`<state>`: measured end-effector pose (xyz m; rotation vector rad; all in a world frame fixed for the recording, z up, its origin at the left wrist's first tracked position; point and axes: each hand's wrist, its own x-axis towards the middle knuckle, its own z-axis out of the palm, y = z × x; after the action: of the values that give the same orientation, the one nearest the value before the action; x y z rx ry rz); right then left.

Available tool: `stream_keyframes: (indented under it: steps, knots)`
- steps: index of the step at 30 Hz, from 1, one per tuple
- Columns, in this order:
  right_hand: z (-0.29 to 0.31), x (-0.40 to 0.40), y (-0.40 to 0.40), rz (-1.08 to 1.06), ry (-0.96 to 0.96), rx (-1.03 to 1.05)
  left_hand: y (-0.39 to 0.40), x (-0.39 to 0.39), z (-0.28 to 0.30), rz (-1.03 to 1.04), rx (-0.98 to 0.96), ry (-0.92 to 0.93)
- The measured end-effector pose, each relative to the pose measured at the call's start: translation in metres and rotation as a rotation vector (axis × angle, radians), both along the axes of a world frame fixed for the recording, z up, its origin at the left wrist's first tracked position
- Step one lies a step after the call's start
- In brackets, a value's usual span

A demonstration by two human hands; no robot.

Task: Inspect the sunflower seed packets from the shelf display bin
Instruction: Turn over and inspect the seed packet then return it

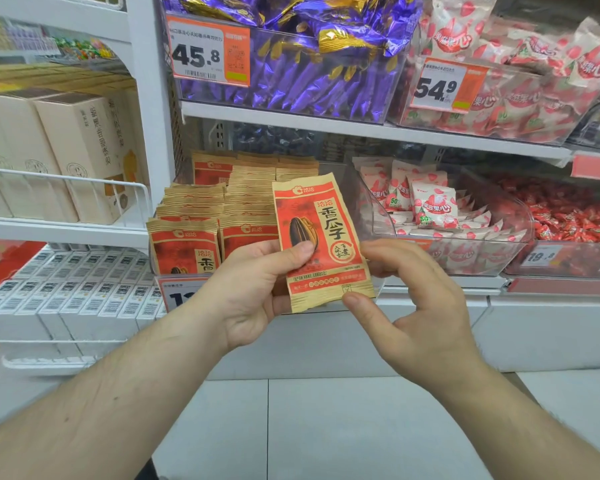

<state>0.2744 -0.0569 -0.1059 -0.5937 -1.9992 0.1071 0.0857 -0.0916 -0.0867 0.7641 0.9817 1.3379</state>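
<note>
A tan and red sunflower seed packet (321, 237) is held upright in front of the shelf, its printed front facing me. My left hand (257, 289) pinches its lower left edge, thumb on the front and fingers behind. My right hand (409, 303) is at the packet's lower right corner, thumb tip touching the bottom edge and curled fingers against its right side. Behind the packet, a clear display bin (361, 199) holds several rows of the same packets (201, 216), standing upright.
A bin of pink-and-white strawberry packets (430, 209) and a bin of red candies (568, 216) sit to the right. Purple sweets (309, 64) fill the shelf above. Beige boxes (66, 147) and barcoded white boxes (84, 292) stand on the left shelves. Below is tiled floor.
</note>
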Motion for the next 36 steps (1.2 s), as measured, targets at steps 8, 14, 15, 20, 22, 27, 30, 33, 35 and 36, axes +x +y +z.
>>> stream_keyframes:
  steps: [8, 14, 15, 20, 22, 27, 30, 33, 35, 36]
  knots:
    - [0.007, -0.007, 0.002, 0.132, 0.504, -0.962, -0.003, -0.001, -0.009, -0.180, 0.066, 0.322]
    - [0.008, -0.005, 0.007, 0.223, 0.604, -1.159, -0.009, -0.005, 0.002, -0.004, 0.093, 0.324]
    - [0.011, -0.007, 0.009, 0.242, 0.668, -1.175, -0.009, -0.012, 0.006, 0.148, 0.149, 0.386]
    - [0.045, -0.026, 0.028, 0.276, 0.757, -1.139, -0.010, -0.071, 0.033, 0.719, 0.460, 0.870]
    - [0.065, -0.043, 0.036, 0.264, 0.698, -1.081, 0.003, -0.099, 0.037, 0.685, 0.366, 1.078]
    - [0.104, -0.098, 0.066, 0.160, 0.417, -0.804, 0.032, -0.150, 0.027, 0.371, 0.105, 0.984]
    - [0.115, -0.131, 0.084, 0.143, 0.237, -0.684, 0.040, -0.161, 0.024, 0.266, 0.106, 0.757]
    - [0.114, -0.161, 0.108, 0.086, 0.091, -0.558, 0.048, -0.169, 0.020, 0.205, 0.100, 0.675]
    - [0.106, -0.177, 0.124, 0.038, 0.012, -0.529, 0.053, -0.173, 0.015, 0.196, 0.107, 0.673]
    - [0.102, -0.183, 0.131, 0.027, -0.012, -0.535, 0.055, -0.175, 0.013, 0.197, 0.108, 0.669]
